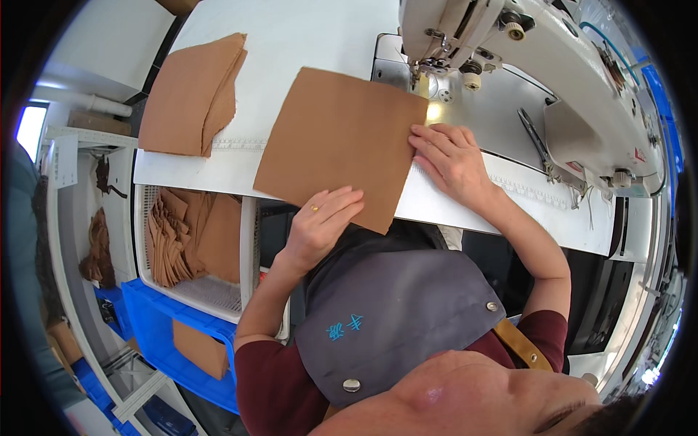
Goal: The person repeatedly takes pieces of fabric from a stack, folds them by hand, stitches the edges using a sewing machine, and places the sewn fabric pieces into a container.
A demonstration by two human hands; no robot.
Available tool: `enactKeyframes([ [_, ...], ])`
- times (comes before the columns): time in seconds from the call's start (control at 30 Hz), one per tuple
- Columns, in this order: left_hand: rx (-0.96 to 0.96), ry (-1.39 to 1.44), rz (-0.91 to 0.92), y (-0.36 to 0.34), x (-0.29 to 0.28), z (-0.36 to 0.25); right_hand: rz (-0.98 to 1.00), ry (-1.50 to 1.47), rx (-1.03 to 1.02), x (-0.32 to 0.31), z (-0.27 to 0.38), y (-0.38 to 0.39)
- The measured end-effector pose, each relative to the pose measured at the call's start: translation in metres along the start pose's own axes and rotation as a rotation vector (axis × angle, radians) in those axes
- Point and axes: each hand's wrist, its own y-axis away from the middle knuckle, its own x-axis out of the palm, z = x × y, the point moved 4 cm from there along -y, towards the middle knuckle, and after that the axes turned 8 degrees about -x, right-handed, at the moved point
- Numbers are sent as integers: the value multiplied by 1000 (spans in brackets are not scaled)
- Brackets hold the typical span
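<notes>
A white table (313, 36) fills the upper part of the view, with a white sewing machine (574, 94) at its right and a stack of brown pieces (190, 102) at its left. Below stand a white basket (249, 240), holding more brown pieces, and a blue crate (145, 341). The square brown piece (334, 138) lies before the machine; its lower corner passes over the table's front edge. The left hand (318, 227) rests there with straight fingers; its thumb is hidden, so I cannot tell if it pinches. The right hand (456, 161) has its fingers extended, only their tips upon the right edge, and does not close around it.

In my judgement, uneven pressure of the 2 hands could turn the piece askew, and the overhanging corner could drag. The right fingers are near the needle area (418, 76), so a careless slip could hurt them.

Turquoise stitched writing (345, 327) marks the grey apron (407, 305); a printed ruler strip (523, 192) follows the table edge. I can identify no brand.
</notes>
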Motion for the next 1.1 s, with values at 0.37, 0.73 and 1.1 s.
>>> enactKeyframes([
  [0.37,209,-394,-171,-132,-42,17,-80,-37,-19,7,-2,-5],
  [0.73,-289,195,370,-191,3,68,-45,-57,7,7,-4,-4],
  [1.1,-262,166,274,-192,6,74,1,-69,56,8,-5,0],
])
